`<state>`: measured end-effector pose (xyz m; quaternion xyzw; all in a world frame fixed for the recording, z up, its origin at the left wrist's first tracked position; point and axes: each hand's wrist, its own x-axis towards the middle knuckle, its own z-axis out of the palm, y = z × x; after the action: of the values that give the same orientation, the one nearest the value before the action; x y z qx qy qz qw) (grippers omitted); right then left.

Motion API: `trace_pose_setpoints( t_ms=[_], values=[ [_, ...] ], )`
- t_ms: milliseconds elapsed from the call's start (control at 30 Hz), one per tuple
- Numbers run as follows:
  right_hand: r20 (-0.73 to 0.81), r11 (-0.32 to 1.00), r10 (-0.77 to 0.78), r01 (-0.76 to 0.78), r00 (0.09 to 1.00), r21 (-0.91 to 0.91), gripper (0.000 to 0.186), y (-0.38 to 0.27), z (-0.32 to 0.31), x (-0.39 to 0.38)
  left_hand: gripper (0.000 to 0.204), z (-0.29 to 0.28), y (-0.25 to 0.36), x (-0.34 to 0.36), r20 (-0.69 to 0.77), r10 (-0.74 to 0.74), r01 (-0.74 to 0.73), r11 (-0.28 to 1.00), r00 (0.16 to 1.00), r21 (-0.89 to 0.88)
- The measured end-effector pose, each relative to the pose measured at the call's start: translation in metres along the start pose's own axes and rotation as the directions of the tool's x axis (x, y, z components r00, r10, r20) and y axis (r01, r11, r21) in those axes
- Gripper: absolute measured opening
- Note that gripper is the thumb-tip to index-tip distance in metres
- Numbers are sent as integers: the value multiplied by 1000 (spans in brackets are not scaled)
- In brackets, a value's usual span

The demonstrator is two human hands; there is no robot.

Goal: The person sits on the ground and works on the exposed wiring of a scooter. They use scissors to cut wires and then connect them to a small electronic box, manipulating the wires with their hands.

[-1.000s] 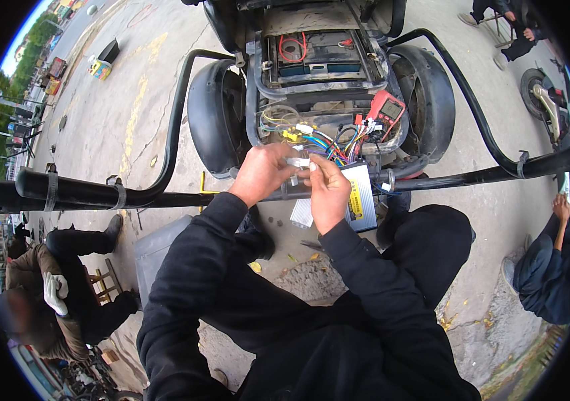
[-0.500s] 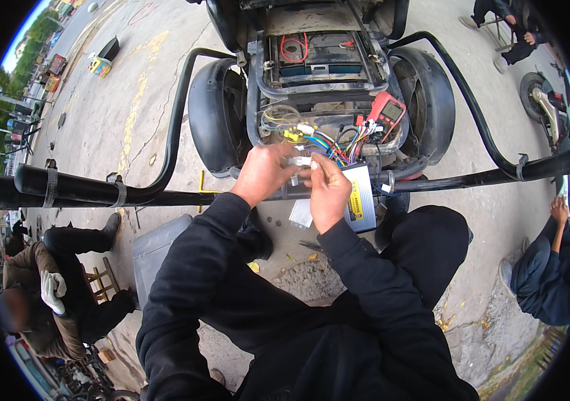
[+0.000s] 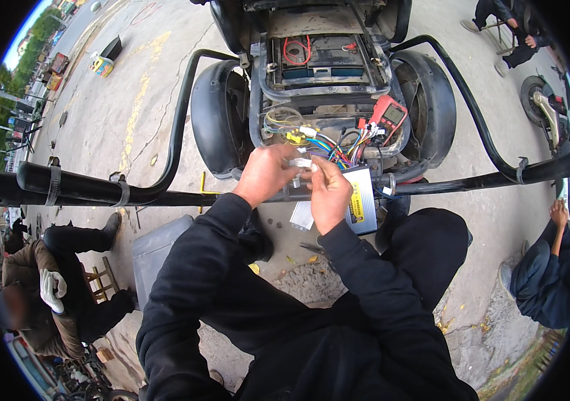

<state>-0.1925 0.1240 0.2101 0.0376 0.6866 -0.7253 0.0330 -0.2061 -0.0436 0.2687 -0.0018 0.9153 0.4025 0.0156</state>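
Both of my hands meet in front of the vehicle's open rear, pinching a white plug connector point(image 3: 303, 162) between them. My left hand point(image 3: 265, 175) grips it from the left with curled fingers. My right hand point(image 3: 328, 194) holds its other side between thumb and fingers. Partly behind my right hand is a silver finned controller box point(image 3: 363, 194) with a yellow label. Coloured wires point(image 3: 328, 145) fan out above it, with yellow connectors point(image 3: 295, 138) and white ones among them. A red multimeter point(image 3: 390, 113) leans on the frame to the right of the wires.
A black tube bar point(image 3: 445, 185) crosses in front of me, beyond my knees. Black wheel guards point(image 3: 218, 120) flank the open bay. A grey case point(image 3: 158, 247) lies on the ground at left. A person with white gloves point(image 3: 52, 289) sits left; other people are at right.
My hands stay nearly in place, still pinching the white connector. The view has shifted very slightly; nothing was let go.
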Motion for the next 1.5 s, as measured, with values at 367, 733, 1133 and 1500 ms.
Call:
trace_pose_setpoints(
  t_ms=[367,733,1133,1500],
  values=[
    [48,989,-64,70,997,-132,25,2,-2,1,28,3,-2,-2,-28,129,-127,990,991,60],
    [101,999,-27,30,995,-36,31,1,-7,4,31,6,-1,-4,-73,109,-111,994,991,-16],
    [241,967,-157,199,958,-160,48,15,-12,-3,35,42,1,-26,-298,5,-77,970,955,-231],
    [700,379,-319,763,639,-524,36,-148,-43,83,30,42,1,-30,-341,57,-108,985,938,-134]
  ],
)
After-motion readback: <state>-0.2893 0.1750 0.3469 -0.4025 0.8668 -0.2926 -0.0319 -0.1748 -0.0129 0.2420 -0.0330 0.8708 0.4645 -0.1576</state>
